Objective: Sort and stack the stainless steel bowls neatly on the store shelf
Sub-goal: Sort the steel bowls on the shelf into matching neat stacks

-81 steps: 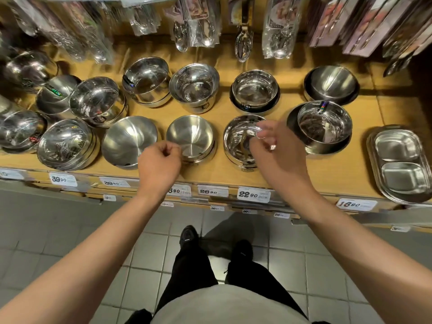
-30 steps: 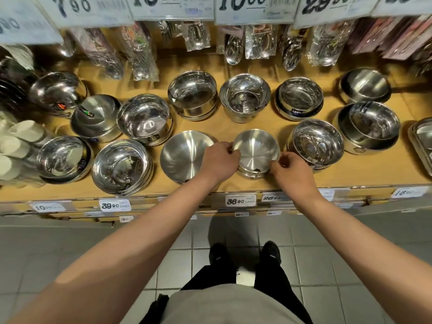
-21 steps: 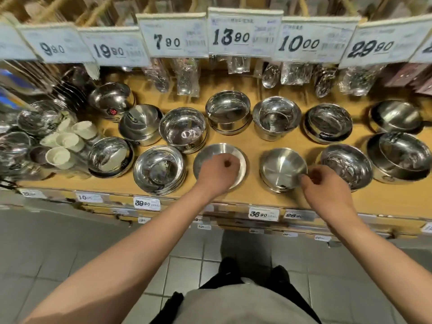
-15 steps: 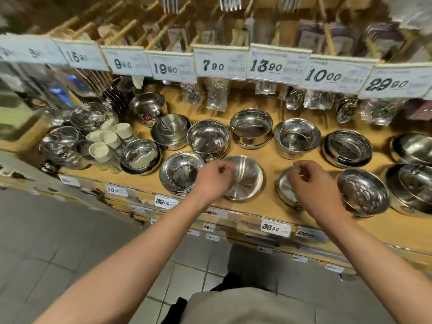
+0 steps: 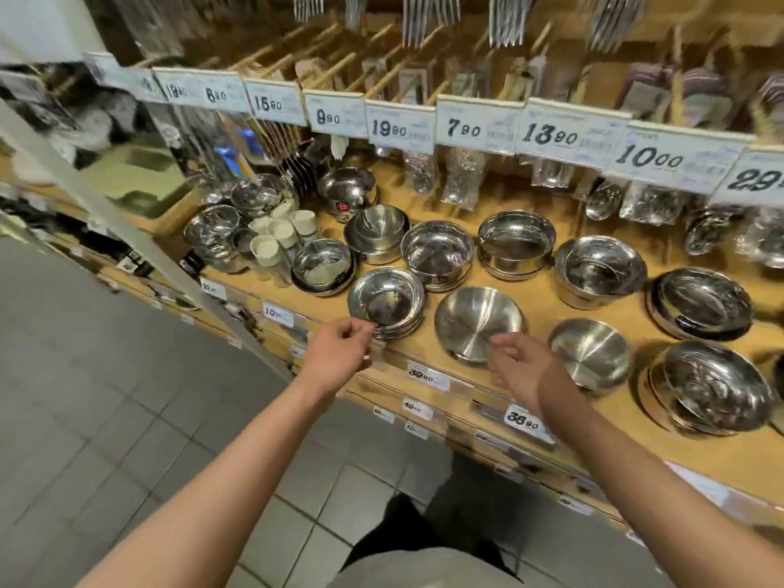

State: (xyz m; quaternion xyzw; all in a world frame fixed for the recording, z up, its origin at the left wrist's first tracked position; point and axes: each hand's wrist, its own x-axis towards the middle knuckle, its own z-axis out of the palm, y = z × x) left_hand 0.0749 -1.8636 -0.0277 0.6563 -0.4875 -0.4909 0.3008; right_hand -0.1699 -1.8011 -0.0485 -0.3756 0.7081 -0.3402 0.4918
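Overhead, from the head camera: both hands are hovering at the shelf point(image 5: 530, 299) edge, loosely curled, holding nothing. Left hand point(image 5: 337, 354) is nearing a bowl stack point(image 5: 387, 301); right hand point(image 5: 524, 367) is nearing a single bowl point(image 5: 479, 322). Slick rims could be slipping, toppling stacks.

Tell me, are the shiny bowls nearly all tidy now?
Partly. Most bowls already sit in neat stacks, like the back-row stack. In hand now: the left hand reaches the near rim of the front stack, its grip unclear, while the right hand hovers open by the matte bowl. Left: that bowl and the small matte bowl sit unstacked.
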